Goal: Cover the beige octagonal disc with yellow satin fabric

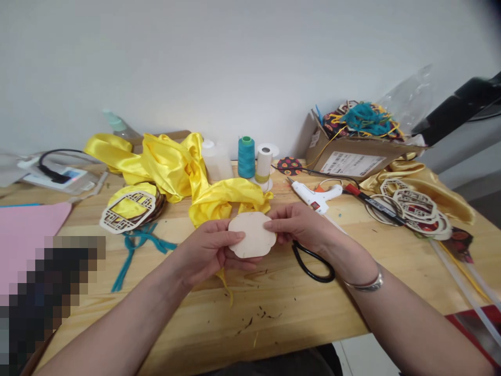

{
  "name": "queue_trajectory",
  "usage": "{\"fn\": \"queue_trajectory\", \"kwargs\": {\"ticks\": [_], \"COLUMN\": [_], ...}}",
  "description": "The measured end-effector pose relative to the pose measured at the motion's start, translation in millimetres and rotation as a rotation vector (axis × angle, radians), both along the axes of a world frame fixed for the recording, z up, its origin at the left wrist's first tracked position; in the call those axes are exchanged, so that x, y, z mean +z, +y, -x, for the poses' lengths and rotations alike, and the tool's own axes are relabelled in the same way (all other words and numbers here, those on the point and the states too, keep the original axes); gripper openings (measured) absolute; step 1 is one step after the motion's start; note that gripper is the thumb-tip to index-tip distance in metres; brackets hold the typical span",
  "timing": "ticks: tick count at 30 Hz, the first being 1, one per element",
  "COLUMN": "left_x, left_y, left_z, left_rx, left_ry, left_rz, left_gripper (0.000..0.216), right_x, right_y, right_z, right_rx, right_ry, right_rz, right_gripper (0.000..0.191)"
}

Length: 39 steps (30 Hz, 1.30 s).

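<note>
A pale, flat wooden piece with a scalloped edge (pixel 252 236) is held level above the table between both hands. My left hand (pixel 213 244) grips its left side, thumb on top and fingers underneath. On the right side, my right hand (pixel 299 223) pinches the edge with its thumb on top; its other fingers are partly hidden. Shiny yellow fabric (pixel 223 197) lies just behind the piece, and a yellow strip (pixel 225 287) hangs below the left hand. Under the right wrist a black loop (pixel 313 265) rests on the table. A white glue gun (pixel 316 196) lies behind the right hand.
Teal thread (pixel 246 157) and a white spool (pixel 263 162) stand near the wall. A cardboard box (pixel 344 156) of cords sits back right. Cut-out wooden frames (pixel 418 206) and a marker (pixel 376 204) lie right; another frame stack (pixel 127 213) and teal cord (pixel 131 256) lie left.
</note>
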<state>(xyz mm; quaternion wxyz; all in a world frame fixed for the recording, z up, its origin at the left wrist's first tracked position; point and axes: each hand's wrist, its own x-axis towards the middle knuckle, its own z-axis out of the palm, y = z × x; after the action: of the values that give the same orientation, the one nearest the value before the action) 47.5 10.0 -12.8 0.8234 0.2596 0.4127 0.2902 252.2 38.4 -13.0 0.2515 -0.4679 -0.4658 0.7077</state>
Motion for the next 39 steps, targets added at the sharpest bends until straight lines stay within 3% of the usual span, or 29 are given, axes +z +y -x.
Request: {"fn": "queue_trajectory", "kwargs": {"ticks": [39], "left_x": [-4.7], "left_y": [-0.7], "left_z": [1.9], "left_rx": [0.014], "left_ry": [-0.054], "left_rz": [0.009], "left_gripper": [0.024], "right_x": [-2.0], "right_y": [0.2], "right_z": [0.6], "right_rx": [0.025], "right_ry": [-0.002], "right_rz": [0.009], "right_gripper": [0.022]}}
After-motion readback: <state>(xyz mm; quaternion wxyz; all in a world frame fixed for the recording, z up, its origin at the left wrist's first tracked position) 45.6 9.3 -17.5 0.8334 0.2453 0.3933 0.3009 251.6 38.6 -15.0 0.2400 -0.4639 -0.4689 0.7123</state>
